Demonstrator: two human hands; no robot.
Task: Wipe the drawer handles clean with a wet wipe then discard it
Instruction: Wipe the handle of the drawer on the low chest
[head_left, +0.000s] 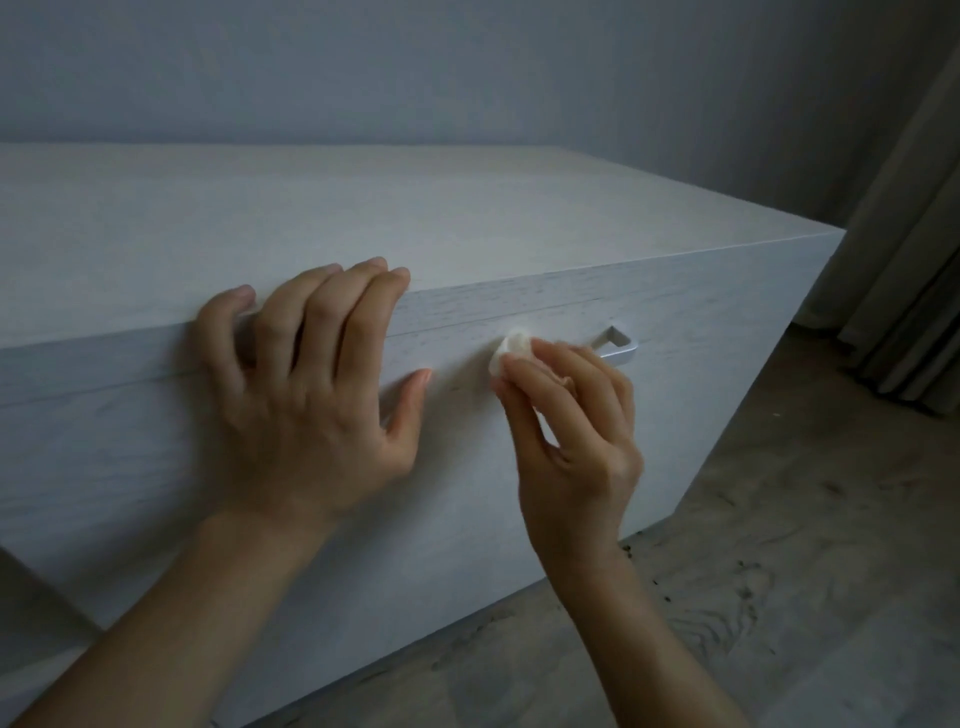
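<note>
I was mid-wipe: my right hand (576, 441) pinched the balled wet wipe (511, 351) at the left part of the drawer handle (618, 345), while my left hand (311, 384), fingers spread, rested on the chest of drawers (519, 218). Next, I judged, came a rightward slide along the bar.

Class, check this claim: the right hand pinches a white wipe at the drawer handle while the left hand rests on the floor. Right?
No. The head view shows the left hand resting on the cabinet at its top edge, not the floor. The right hand does pinch the white wipe at the drawer handle.
</note>
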